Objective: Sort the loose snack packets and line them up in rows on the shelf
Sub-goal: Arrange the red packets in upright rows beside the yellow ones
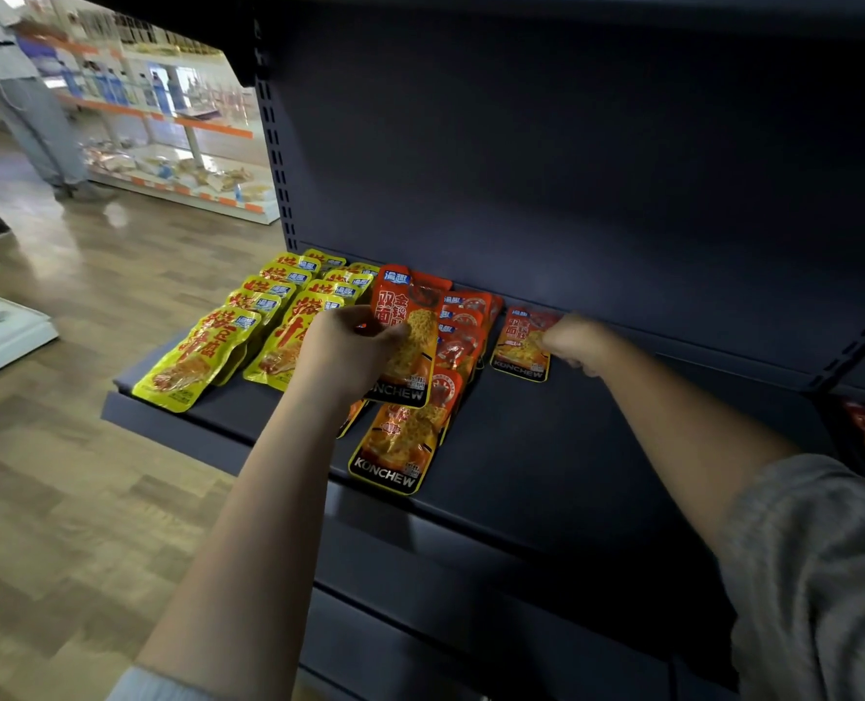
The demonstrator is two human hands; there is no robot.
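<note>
Fingers of the left hand (349, 349) grasp an orange packet (407, 336); right hand (580, 344) pinches the lone packet (521, 346) lying lengthwise just right of the orange row (458, 336).

"KONCHEW" is printed along the bottom edge of the orange snack packets (392, 450).

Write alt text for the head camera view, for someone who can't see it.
A person's left hand holds up an orange snack packet over an orange row; the right hand places another alongside. Yellow packets fill two rows on the dark shelf.
</note>
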